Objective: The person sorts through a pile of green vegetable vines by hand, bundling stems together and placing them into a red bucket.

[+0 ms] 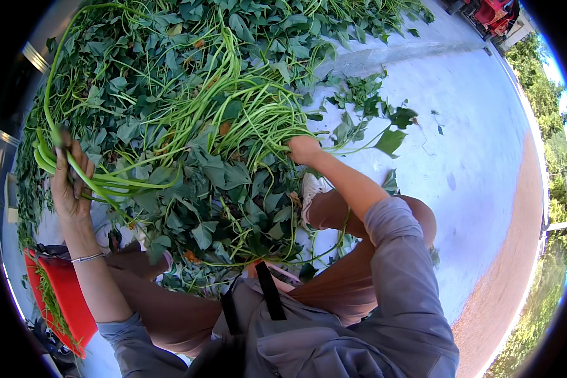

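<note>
A broad pile of green leafy vines (132, 69) spreads in front of me. My left hand (72, 179), at the left of the view, has its fingers round several bare light-green stems, one of them long and arching up toward the top. My right hand (302, 148) is closed on the right end of a dense bundle of long pale-green stems (258, 113) lying across the leaves. Some loose leafy sprigs (389, 140) lie just right of it on the pale concrete.
My knees and shoes (312, 195) border the near pile. A red container (63, 312) with green stems stands at lower left. The concrete floor (460, 157) stretches right toward a brown strip and greenery, with a red machine (488, 12) at upper right.
</note>
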Demonstrator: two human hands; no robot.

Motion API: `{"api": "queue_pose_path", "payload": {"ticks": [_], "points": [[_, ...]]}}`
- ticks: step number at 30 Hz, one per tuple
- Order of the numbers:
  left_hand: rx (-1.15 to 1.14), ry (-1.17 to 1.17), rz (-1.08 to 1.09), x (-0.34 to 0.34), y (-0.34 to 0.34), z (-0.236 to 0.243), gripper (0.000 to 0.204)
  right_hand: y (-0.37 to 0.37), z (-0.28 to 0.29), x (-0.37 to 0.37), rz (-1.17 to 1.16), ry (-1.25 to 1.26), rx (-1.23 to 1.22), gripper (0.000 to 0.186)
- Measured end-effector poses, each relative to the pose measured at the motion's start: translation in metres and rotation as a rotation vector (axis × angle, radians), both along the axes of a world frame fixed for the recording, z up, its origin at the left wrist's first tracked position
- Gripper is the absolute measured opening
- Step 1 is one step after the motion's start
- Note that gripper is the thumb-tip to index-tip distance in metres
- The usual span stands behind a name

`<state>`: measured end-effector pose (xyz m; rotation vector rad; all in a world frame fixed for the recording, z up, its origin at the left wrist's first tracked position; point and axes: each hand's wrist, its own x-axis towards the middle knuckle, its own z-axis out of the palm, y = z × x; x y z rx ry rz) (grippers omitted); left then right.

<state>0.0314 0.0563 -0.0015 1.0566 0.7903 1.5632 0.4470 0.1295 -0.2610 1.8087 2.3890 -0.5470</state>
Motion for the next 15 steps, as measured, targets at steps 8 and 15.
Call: {"api": "queue_pose_path", "payload": {"ticks": [8, 15], "points": [[-0.197, 0.034, 0.073, -0.017, 0.003, -0.051, 0.020, -0.009, -0.110, 0.008, -0.157, -0.136, -0.136, 0.027], [-0.247, 0.034, 0.230, -0.026, -0.008, -0.053, 0.021, 0.033, 0.107, 0.059, 0.031, -0.148, -0.184, 0.020]]}}
